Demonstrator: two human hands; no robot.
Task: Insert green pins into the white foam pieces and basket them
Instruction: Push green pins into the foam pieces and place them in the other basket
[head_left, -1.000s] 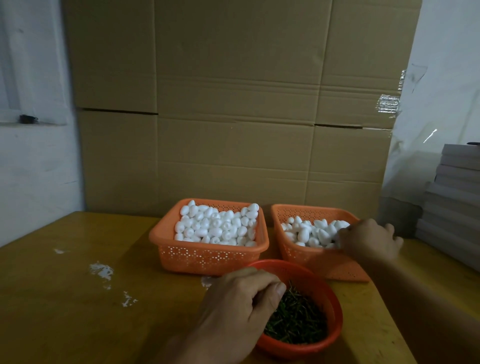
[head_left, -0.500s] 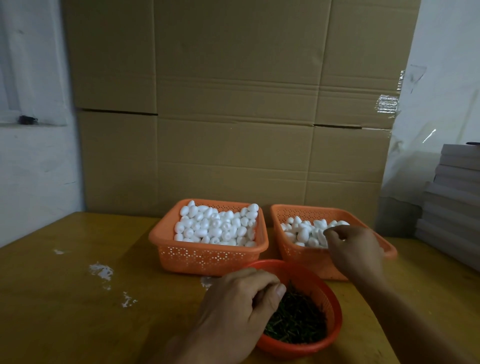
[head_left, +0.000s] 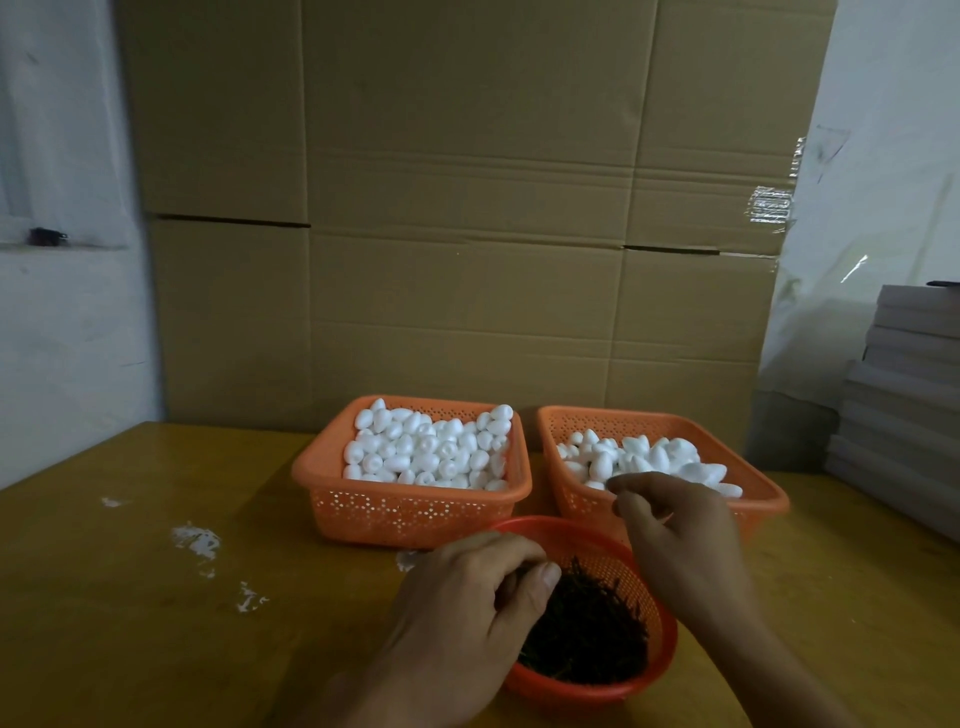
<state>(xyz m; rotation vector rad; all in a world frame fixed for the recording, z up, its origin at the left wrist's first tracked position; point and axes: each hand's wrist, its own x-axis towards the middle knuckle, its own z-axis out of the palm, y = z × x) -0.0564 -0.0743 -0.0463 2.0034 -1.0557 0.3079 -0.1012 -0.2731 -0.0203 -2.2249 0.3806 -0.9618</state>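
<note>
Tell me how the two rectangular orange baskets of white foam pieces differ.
The left basket is heaped nearly to its rim with foam pieces; the right basket holds a shallower pile, with much of its back wall bare. The left basket's pieces look smaller and rounder; the right basket's look longer. No hand is at the left basket; the right hand is in front of the right one. Both are perforated orange plastic.

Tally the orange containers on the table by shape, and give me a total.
Rectangular orange baskets holding white foam pieces: 2, the left basket and the right basket
Round orange bowl of green pins: 1, the bowl
Total: 3
</note>
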